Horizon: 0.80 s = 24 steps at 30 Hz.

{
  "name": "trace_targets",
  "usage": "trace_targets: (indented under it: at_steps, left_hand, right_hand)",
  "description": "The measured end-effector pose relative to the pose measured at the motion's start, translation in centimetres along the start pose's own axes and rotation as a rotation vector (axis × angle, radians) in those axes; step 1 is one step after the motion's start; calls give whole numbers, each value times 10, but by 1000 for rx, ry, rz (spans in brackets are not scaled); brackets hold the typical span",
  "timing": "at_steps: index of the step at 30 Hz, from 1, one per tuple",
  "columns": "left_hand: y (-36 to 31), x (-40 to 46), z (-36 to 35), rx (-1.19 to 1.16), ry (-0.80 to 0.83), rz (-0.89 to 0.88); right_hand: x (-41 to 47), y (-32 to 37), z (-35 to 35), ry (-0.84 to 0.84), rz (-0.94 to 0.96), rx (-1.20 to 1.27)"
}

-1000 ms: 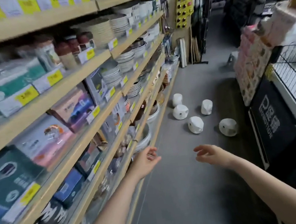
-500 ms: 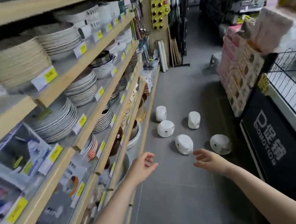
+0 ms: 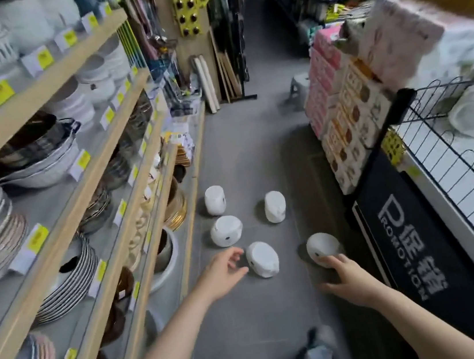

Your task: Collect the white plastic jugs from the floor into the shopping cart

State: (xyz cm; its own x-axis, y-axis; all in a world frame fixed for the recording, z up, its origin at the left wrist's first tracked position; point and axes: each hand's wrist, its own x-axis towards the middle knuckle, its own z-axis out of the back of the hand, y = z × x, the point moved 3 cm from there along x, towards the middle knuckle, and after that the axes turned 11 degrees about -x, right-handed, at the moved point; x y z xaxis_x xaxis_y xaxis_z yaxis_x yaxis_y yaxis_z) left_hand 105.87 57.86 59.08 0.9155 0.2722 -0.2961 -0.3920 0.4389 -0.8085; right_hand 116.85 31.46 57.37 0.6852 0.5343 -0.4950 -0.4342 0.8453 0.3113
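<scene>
On the grey aisle floor [image 3: 257, 321] lie five white jugs [image 3: 262, 259], small dark labels unreadable; left hand [image 3: 222, 274] and right hand [image 3: 347, 280] reach apart, fingers loose; the black sign [image 3: 413, 249] reads "PROMOTION".

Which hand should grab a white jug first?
Probably the right hand: its fingertips already sit at the nearest right jug. The left hand is open beside the middle jug, a small gap away, so it could follow.
</scene>
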Motion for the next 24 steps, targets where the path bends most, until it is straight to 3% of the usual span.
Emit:
trace_targets:
  at_steps: [6,10,17,20,24]
  left_hand:
    - [-25,132,-28,136,98,-39]
    - [-1,232,-64,195,105,-71]
    - [130,410,-223,409,368,-222]
    - [198,466,-297,503,510,-268]
    - [267,518,-369,521,583,-317]
  right_hand:
    - [116,-85,33,-9,-12,-88]
    - [206,-149,19,15,-59,-116]
    - [372,-260,-103,50,-189,-120]
    - [429,-302,-176,65,-229,-131]
    - [499,-351,-242,28,-261,-207]
